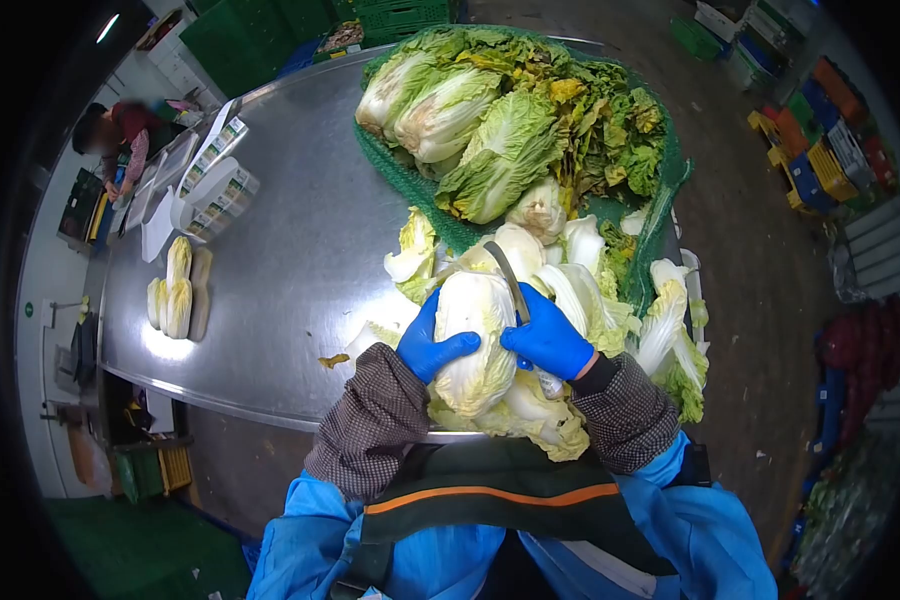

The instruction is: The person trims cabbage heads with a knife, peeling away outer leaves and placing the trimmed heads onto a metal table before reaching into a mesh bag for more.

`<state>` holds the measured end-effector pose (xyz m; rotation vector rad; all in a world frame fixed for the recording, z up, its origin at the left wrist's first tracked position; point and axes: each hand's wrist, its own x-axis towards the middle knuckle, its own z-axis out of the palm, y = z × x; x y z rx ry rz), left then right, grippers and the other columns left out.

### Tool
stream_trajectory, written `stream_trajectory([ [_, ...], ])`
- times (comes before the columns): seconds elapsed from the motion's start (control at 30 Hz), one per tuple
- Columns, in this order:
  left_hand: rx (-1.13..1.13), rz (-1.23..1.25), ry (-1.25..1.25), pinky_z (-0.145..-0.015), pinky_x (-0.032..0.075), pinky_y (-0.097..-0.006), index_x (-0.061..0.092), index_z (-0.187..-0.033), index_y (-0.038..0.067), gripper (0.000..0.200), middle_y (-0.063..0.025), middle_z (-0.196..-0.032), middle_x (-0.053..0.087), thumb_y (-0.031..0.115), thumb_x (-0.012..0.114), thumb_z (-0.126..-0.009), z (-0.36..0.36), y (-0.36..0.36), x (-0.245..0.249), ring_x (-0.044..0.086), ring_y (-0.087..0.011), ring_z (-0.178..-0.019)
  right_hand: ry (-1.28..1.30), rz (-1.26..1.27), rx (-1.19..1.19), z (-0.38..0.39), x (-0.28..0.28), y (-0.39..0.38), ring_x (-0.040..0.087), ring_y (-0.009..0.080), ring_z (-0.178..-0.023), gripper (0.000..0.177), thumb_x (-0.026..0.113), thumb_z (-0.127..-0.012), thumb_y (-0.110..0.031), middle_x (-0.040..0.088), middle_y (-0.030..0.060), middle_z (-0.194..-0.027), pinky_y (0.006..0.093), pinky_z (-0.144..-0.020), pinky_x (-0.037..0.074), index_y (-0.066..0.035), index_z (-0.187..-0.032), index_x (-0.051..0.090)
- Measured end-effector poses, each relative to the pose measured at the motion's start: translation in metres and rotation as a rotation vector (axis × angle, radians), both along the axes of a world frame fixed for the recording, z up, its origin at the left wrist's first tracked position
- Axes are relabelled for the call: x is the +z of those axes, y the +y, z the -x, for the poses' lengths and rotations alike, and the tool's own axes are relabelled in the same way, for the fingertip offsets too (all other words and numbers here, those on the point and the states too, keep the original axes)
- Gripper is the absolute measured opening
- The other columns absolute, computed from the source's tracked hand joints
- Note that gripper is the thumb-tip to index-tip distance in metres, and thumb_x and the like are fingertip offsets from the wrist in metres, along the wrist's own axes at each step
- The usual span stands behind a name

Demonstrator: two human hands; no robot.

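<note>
Being held at the near edge of the steel table [290,240], just in front of the body: one napa cabbage [473,350], pale and tightly packed. Left hand [432,347], in a blue glove, wrapping around its left flank, fingers curling over the front. Right hand [548,340], gloved alike, clenching the handle of a knife [507,278], blade lying up along the head's right side.

Probably feeling fairly heavy and firm at the core, yet tearing easily at the outer leaves. Likely damp and a little slippery under gloves, so gripping best around the thick middle or stem end, not by the leaf tips.

Loose leaves [580,300] lying around and beneath it, touching it. Beyond, a green net [395,175] lying open on the table, carrying a heap of untrimmed cabbages [490,130] with yellowed outer leaves. Far to the left, a few smaller pale heads [175,295] lying together, well apart from the hands. White trays [215,190] standing beyond them, contents unclear. Another person [120,140] bending at the far end. Coloured crates [820,140] sitting on the floor to the right, contents too small for telling.
</note>
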<state>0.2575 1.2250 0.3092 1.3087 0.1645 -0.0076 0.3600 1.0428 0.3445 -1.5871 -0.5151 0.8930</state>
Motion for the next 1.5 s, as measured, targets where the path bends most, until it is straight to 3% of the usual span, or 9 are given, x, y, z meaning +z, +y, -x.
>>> stream_trajectory([
  [0.4,-0.079,0.242,0.055,-0.106,0.035,-0.0395,0.026,-0.142,0.001,0.085,-0.0153,-0.135,0.045,0.026,0.073,-0.076,0.014,0.007,-0.011,0.045,-0.0263,-0.124,0.173,-0.076,0.026,0.004,0.002,-0.012,0.054,0.0117,-0.048,0.049,0.056,-0.078,-0.006,0.058,0.0063,-0.081,0.026,-0.044,0.048,-0.002,-0.125,0.044],
  [0.67,0.037,0.953,0.047,-0.107,0.034,-0.0477,0.025,-0.144,0.006,0.07,-0.0185,-0.14,0.04,0.037,0.056,-0.089,0.041,0.028,-0.008,0.045,-0.034,-0.125,0.562,-0.355,-0.096,-0.006,-0.006,-0.028,0.059,0.0094,-0.071,0.053,0.055,-0.083,-0.009,0.059,0.0057,-0.1,0.0233,-0.059,0.052,-0.004,-0.133,0.041],
  [0.77,0.258,0.838,0.066,-0.106,0.037,-0.0481,0.023,-0.144,0.006,0.069,-0.0205,-0.139,0.041,0.034,0.056,-0.09,0.035,0.048,-0.014,0.046,-0.0341,-0.124,0.176,0.181,0.063,-0.026,-0.002,-0.028,0.062,0.016,-0.081,0.061,0.06,-0.081,-0.015,0.061,0.0111,-0.105,0.0283,-0.064,0.053,-0.004,-0.137,0.037],
  [0.83,0.358,0.76,0.063,-0.103,0.041,-0.0479,0.022,-0.143,0.005,0.068,-0.0213,-0.134,0.044,0.029,0.057,-0.09,0.037,0.068,-0.012,0.049,-0.034,-0.121,-0.635,0.75,0.027,-0.02,-0.005,-0.007,0.063,0.0345,-0.084,0.079,0.068,-0.076,-0.028,0.06,0.0239,-0.104,0.041,-0.067,0.051,-0.005,-0.141,0.03],
  [0.93,0.357,0.522,0.08,-0.1,0.044,-0.0464,0.024,-0.141,0.003,0.072,-0.0204,-0.129,0.048,0.029,0.061,-0.085,0.051,0.101,-0.003,0.052,-0.0339,-0.117,-0.882,0.411,-0.096,0.005,0.009,0.041,0.063,0.0314,-0.079,0.093,0.076,-0.07,-0.041,0.063,0.0198,-0.094,0.039,-0.066,0.05,-0.011,-0.145,0.027],
  [1.03,0.046,0.639,0.147,-0.104,0.038,-0.0489,0.027,-0.142,0.004,0.072,-0.0207,-0.135,0.044,0.036,0.058,-0.086,0.075,0.118,0.026,0.049,-0.0346,-0.121,-0.579,0.124,-0.02,0.029,0.042,0.112,0.056,0.019,-0.064,0.09,0.077,-0.071,-0.04,0.057,0.0089,-0.072,0.0317,-0.06,0.047,-0.018,-0.145,0.031],
  [1.17,-0.076,1.059,0.291,-0.101,0.042,-0.0436,0.033,-0.14,0.004,0.066,-0.0181,-0.129,0.051,0.031,0.061,-0.086,0.111,0.152,0.022,0.054,-0.0298,-0.116,-0.346,-0.27,-0.097,0.044,0.003,0.202,0.058,0.0086,-0.072,0.018,0.062,-0.088,-0.014,0.067,0.006,-0.089,0.024,-0.067,0.047,-0.003,-0.102,0.064],
  [1.33,-0.048,0.978,0.233,-0.098,0.045,-0.0419,0.039,-0.137,0.005,0.059,-0.0167,-0.124,0.056,0.033,0.059,-0.089,0.147,0.227,-0.015,0.057,-0.0287,-0.11,-0.458,0.159,0.05,0.055,-0.075,0.279,0.061,0.0156,-0.063,0.036,0.065,-0.085,-0.028,0.065,0.0123,-0.08,0.0291,-0.061,0.049,-0.004,-0.111,0.059],
  [1.5,0.427,0.746,0.029,-0.103,0.038,-0.0472,0.037,-0.139,0.009,0.071,-0.0172,-0.136,0.045,0.059,0.044,-0.089,0.18,0.376,-0.029,0.046,-0.0325,-0.122,0.242,0.001,0.173,0.079,-0.077,0.302,0.052,0.0088,-0.051,0.029,0.05,-0.093,-0.015,0.056,0.0025,-0.066,0.0229,-0.046,0.043,-0.003,-0.119,0.054],
])
